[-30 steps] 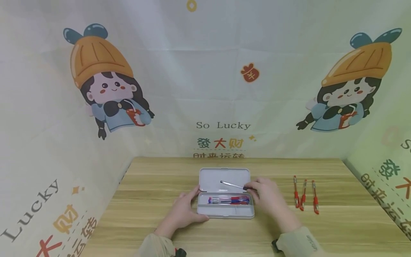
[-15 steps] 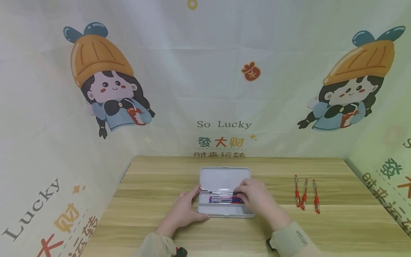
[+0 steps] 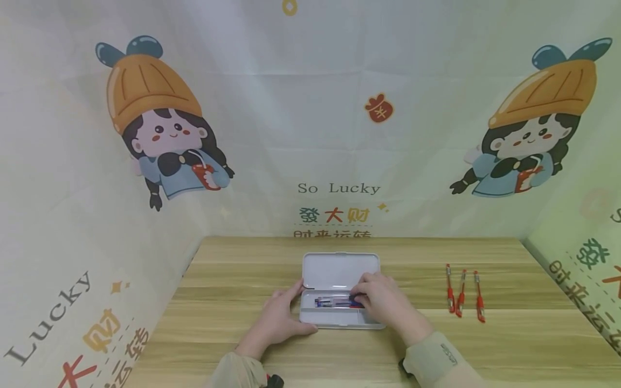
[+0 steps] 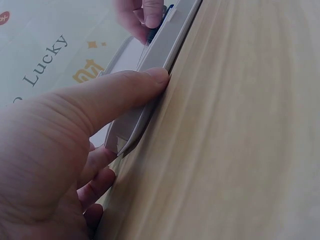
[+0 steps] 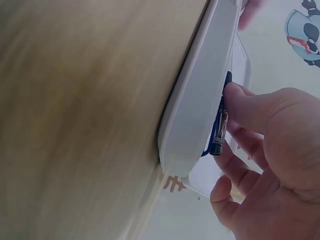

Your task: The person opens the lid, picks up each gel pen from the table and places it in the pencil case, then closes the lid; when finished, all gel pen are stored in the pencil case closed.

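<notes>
A white pencil case [image 3: 317,319] lies open on the table, its lid [image 3: 341,270] tipped back. My left hand [image 3: 275,318] grips the case's left end, thumb at the front edge and fingers at the back corner. Over the right half of the case, my right hand [image 3: 384,302] pinches a dark-capped gel pen [image 5: 220,132] between thumb and fingers, low in the rear compartment. Several pens [image 3: 332,302] with clear barrels lie along that compartment, their right ends hidden by the hand. The front compartment holds nothing visible.
To the right of the case, three red pens [image 3: 449,293] lie apart on the wooden table [image 3: 233,269], pointing away from me. A printed cloth [image 3: 271,134] hangs behind the table and along both sides.
My right hand has brought the dark-capped pen from above the lid's right side down and left into the rear compartment, alongside the other pens. The left hand keeps its grip.
</notes>
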Demonstrator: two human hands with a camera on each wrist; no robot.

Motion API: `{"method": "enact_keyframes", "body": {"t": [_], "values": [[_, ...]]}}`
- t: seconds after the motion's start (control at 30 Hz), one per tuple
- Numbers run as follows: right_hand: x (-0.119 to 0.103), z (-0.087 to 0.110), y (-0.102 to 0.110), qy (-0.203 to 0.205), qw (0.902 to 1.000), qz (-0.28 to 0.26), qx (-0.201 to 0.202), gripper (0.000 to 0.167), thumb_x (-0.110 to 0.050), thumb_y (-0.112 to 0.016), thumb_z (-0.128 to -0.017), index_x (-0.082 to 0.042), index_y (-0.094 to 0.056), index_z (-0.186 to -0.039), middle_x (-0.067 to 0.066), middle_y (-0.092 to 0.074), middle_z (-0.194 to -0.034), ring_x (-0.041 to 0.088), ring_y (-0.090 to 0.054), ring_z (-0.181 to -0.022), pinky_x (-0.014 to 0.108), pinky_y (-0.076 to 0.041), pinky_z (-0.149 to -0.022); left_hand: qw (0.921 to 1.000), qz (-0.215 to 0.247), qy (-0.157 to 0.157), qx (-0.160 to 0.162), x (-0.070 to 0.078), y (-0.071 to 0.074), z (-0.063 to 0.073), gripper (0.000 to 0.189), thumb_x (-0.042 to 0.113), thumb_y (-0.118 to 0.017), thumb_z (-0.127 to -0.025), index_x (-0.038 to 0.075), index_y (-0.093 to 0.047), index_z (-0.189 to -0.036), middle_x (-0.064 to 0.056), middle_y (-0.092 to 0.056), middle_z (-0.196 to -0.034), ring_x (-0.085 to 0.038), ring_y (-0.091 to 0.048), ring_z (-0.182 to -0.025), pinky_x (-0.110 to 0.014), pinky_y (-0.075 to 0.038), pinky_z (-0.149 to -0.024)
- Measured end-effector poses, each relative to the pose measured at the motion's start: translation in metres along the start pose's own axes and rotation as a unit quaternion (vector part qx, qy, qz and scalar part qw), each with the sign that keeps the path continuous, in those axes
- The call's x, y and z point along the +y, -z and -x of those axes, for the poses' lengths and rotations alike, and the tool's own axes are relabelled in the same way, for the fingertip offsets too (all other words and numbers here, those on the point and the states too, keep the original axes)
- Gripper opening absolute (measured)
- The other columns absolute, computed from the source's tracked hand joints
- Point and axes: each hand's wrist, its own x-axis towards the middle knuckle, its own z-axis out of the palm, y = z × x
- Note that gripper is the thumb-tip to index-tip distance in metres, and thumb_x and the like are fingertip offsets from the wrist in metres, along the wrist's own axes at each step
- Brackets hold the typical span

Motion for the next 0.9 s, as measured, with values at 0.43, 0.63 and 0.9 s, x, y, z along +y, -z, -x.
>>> {"method": "enact_keyframes", "body": {"t": [0.43, 0.63, 0.9], "values": [[-0.0043, -0.0003, 0.0006, -0.03, 0.9992, -0.022, -0.014, 0.014, -0.015, -0.083, -0.097, -0.017, -0.085, -0.111, -0.003, -0.075, -0.102, 0.02, -0.067, -0.098, 0.047, -0.056, -0.092, 1.0, -0.002, 0.001, 0.001, -0.0024, -0.002, -0.0022, 0.125, 0.048, -0.104, -0.067, 0.018, -0.041, -0.171, -0.02, -0.062, -0.152, -0.038, -0.056, -0.134, -0.061, -0.053, -0.112], [-0.0047, 0.0005, 0.0013, -0.029, 0.9991, -0.03, 0.004, 0.013, -0.018, -0.083, -0.098, -0.019, -0.084, -0.111, -0.005, -0.075, -0.102, 0.018, -0.068, -0.099, 0.047, -0.057, -0.092, 1.0, -0.003, -0.001, 0.002, -0.0031, -0.0006, -0.0006, 0.126, 0.048, -0.104, -0.067, 0.017, -0.042, -0.171, -0.022, -0.062, -0.151, -0.037, -0.057, -0.132, -0.061, -0.053, -0.111], [-0.004, 0.0026, 0.0034, -0.062, 0.9952, -0.07, 0.029, 0.022, -0.019, -0.08, -0.101, -0.01, -0.081, -0.121, 0.003, -0.076, -0.11, 0.024, -0.071, -0.106, 0.049, -0.061, -0.099, 1.0, -0.009, -0.002, 0.001, -0.0017, -0.0002, 0.0008, 0.126, 0.048, -0.104, -0.066, 0.017, -0.041, -0.171, -0.019, -0.063, -0.152, -0.036, -0.057, -0.131, -0.06, -0.054, -0.11]]}}
